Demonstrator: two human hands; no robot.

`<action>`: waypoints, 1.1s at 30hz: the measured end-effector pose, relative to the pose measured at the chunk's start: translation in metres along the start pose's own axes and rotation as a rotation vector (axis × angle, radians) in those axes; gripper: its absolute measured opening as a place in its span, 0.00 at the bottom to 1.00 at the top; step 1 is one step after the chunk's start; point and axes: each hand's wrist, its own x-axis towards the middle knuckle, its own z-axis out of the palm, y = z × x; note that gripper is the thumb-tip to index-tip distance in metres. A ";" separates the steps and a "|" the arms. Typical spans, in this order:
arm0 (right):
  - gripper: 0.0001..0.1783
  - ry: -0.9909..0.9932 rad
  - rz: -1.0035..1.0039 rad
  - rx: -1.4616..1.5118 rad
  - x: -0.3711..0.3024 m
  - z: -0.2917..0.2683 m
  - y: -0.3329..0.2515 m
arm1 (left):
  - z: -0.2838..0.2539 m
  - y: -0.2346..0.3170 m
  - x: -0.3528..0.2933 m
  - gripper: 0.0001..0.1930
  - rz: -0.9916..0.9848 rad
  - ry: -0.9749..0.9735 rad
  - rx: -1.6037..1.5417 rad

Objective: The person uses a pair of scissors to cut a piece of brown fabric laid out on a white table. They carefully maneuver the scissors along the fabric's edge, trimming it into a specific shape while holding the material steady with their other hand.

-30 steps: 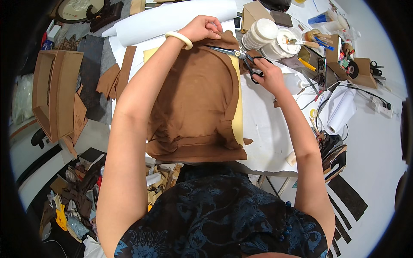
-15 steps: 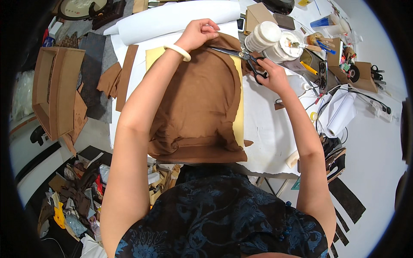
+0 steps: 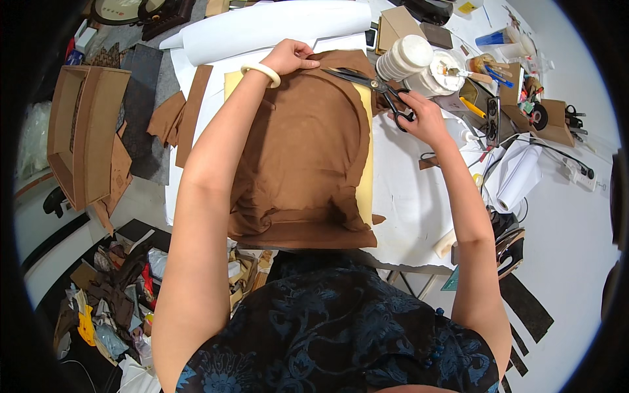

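A large piece of soft brown leather [image 3: 304,144] lies over a yellow sheet [image 3: 366,190] on the white-covered table, with a raised curved ridge near its far edge. My left hand [image 3: 291,57] pinches the leather at the far side, thumb and fingers closed on its edge. My right hand [image 3: 422,118] grips a pair of black-handled scissors [image 3: 374,84] from the right. Their blades point left across the far right part of the leather, parted a little, with the tips short of my left fingers. A cream bangle [image 3: 261,73] circles my left wrist.
A white paper roll [image 3: 275,29] lies along the far side. Two white tubs [image 3: 405,56], one holding a brush, stand close beyond the scissors. Brown leather strips [image 3: 194,114] lie at left, near a brown box [image 3: 88,134]. Scraps [image 3: 108,301] fill the floor at lower left.
My left hand has shifted slightly left and nearer me along the leather's edge. The scissors and my right hand have moved a little to the right, and the far leather flap now lies flatter.
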 end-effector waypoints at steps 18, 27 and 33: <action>0.29 -0.098 -0.035 -0.019 0.026 0.008 0.013 | 0.006 0.008 -0.010 0.05 0.028 0.061 -0.453; 0.27 -0.112 -0.080 -0.037 0.029 0.008 0.022 | 0.005 0.008 -0.005 0.04 0.010 0.059 -0.404; 0.28 -0.059 -0.110 -0.015 0.029 0.009 0.015 | 0.002 0.006 -0.002 0.05 0.004 0.014 -0.420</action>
